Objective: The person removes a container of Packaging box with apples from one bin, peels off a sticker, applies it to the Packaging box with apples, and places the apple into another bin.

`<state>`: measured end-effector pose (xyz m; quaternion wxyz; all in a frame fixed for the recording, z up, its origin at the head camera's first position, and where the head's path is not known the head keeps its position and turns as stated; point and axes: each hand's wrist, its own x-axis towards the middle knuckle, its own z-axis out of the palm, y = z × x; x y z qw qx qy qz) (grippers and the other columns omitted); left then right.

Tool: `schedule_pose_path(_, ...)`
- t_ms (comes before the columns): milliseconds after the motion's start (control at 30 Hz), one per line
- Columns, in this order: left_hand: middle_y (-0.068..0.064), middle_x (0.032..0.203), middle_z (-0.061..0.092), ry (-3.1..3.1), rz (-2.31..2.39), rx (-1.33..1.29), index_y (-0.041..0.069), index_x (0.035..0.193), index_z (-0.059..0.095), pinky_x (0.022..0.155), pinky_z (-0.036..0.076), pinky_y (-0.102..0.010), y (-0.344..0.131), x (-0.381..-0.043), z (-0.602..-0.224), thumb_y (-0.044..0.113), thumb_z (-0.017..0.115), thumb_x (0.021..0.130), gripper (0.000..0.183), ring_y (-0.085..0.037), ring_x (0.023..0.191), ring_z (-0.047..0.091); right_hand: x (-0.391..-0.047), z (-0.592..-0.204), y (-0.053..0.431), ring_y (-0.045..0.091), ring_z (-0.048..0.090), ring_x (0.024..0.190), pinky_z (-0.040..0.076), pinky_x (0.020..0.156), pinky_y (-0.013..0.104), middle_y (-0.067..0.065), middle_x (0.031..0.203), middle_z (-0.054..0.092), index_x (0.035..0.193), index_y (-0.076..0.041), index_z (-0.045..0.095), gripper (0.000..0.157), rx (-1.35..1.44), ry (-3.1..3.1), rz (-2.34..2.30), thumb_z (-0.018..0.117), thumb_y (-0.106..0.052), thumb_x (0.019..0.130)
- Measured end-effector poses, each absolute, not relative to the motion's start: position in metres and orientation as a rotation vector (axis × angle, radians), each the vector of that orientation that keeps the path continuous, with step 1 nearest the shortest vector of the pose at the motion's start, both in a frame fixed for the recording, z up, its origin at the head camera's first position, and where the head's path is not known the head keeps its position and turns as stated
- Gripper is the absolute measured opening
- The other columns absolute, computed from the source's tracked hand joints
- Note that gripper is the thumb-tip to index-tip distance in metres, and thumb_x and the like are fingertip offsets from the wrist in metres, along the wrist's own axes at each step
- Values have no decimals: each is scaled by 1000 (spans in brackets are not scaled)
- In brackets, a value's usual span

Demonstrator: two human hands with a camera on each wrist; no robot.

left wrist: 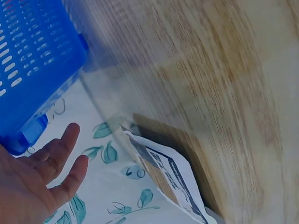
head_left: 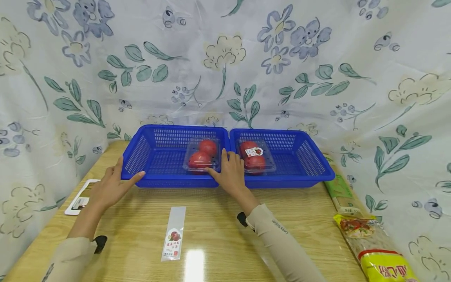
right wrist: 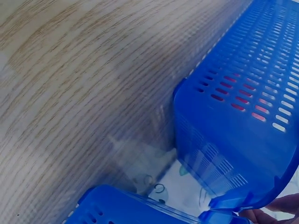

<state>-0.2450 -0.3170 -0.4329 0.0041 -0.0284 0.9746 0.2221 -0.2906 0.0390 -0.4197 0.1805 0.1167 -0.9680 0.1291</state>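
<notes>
Two blue perforated plastic baskets stand side by side, the left basket (head_left: 176, 182) and the right basket (head_left: 292, 183). My left hand (head_left: 110, 187) grips the left basket's front left corner, its thumb over the front rim. In the left wrist view, fingers (left wrist: 65, 154) stretch beside that basket's wall. At the baskets' meeting ends, my right hand (head_left: 230, 172) holds the left basket's front right corner, thumb on the front rim. A clear box of red fruits (head_left: 201, 159) sits inside the left basket, near the right hand. Another clear fruit box (head_left: 258, 162), with a white label, lies in the right basket.
On the wooden table (head_left: 141, 231) lies a clear strip with a fruit label (head_left: 172, 243). A flat white-edged packet (head_left: 82, 199) is at the left. Along the right edge lie a green packet (head_left: 340, 188) and a yellow-and-clear bag (head_left: 377, 246). A floral curtain (head_left: 197, 78) hangs behind.
</notes>
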Motion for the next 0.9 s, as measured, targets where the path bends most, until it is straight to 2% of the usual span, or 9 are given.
schedule_pose_path(300,-47,149,14,3013,724,-122,10,153,-24,88,30,-81,-315,-246,-431,77,38,91,111,-71,126,28,-302,-410,33,34,48,121,41,98,46,19,131,54,149,1,41,103,335,-2819,171,63,-73,81)
schedule_pose_path(400,-47,150,11,2997,746,-130,11,153,-25,89,27,-83,-312,-247,-431,77,39,90,111,-71,128,25,-310,-407,32,36,44,124,40,100,47,21,131,51,145,1,47,104,325,-2872,82,60,-78,79)
schedule_pose_path(667,-46,152,7,2969,775,-161,13,153,-27,91,24,-84,-310,-246,-430,80,38,89,112,-72,129,21,-330,-407,29,35,18,148,23,117,54,18,156,31,141,-6,56,98,319,-3060,-60,52,-83,79)
schedule_pose_path(900,-44,153,7,2968,789,-163,14,153,-27,91,24,-83,-312,-245,-430,80,37,89,112,-71,131,21,-338,-410,26,36,-2,154,8,120,60,19,165,14,145,-14,53,93,346,-3144,-86,48,-83,82)
